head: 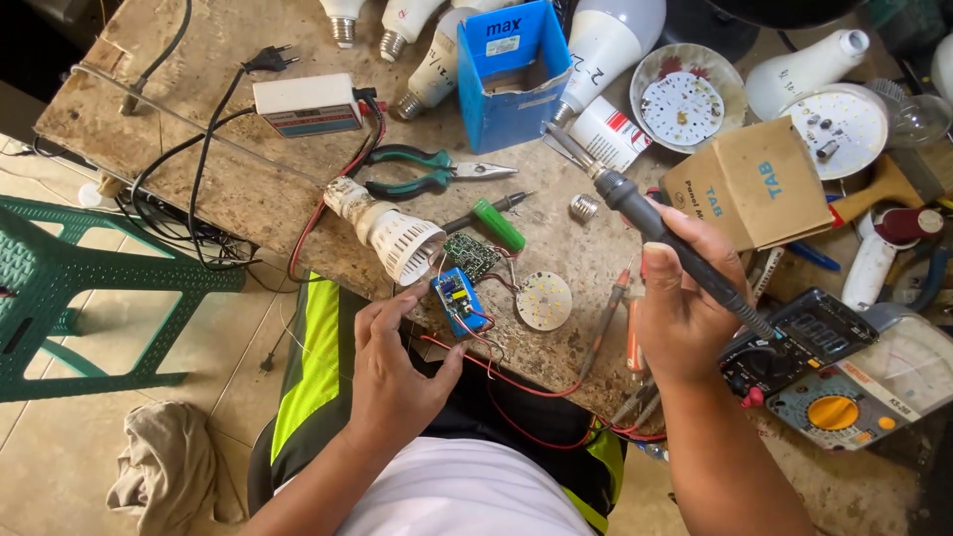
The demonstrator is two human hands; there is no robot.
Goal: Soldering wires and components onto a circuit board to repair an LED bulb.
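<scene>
My left hand [395, 372] pinches a small blue circuit board [460, 301] at the near edge of the worn workbench [248, 199]. Thin wires run from it to a green circuit board [471, 255] and a round white LED disc [544, 300]. Just beyond lies a white bulb housing with a slotted base [397, 234]. My right hand [685, 298] grips a black soldering iron [650, 223], tip pointing up and away toward the blue box. Red leads [516, 382] trail over the bench edge below the boards.
Green-handled pliers [427, 171], a green-handled screwdriver [493, 220], a blue cardboard box [511, 74], several white bulbs [606, 45], a white power unit [308, 104], LED plates [683, 107], a cardboard box [756, 187] and two multimeters [829, 372] crowd the bench. A green plastic chair [60, 288] stands at left.
</scene>
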